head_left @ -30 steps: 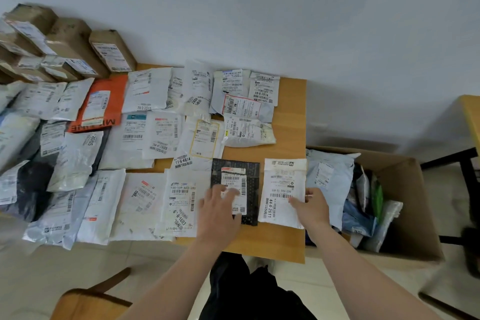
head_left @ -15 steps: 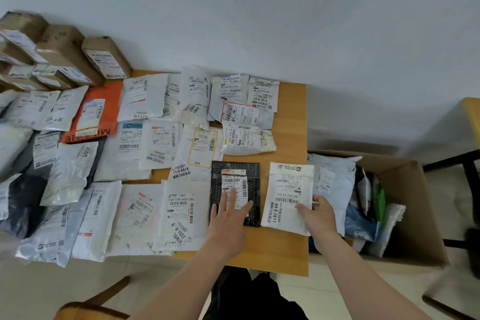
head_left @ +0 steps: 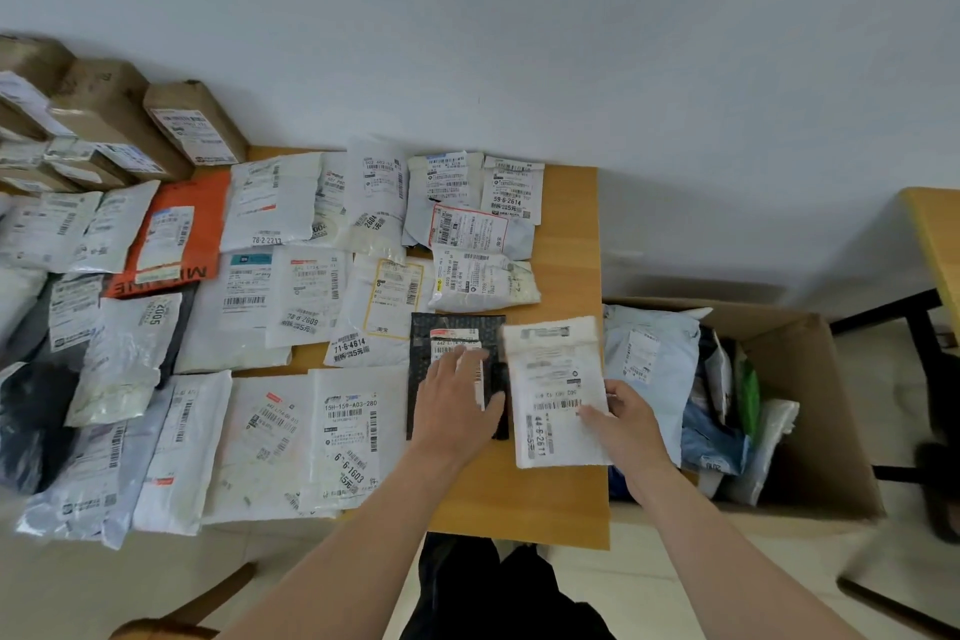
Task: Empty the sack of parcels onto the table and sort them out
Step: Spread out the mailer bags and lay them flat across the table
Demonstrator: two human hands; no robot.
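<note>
Table mostly laid out; left hand flat on black parcel, right hand pinching white parcel at the right edge; box apparently unsorted.

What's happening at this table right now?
A person is sorting parcels on a wooden table. The left hand lies flat on a black parcel. The right hand pinches the right edge of a white parcel beside it, at the table's right end. Rows of labelled mailers cover the rest. More parcels sit in a cardboard box on the floor.
</note>
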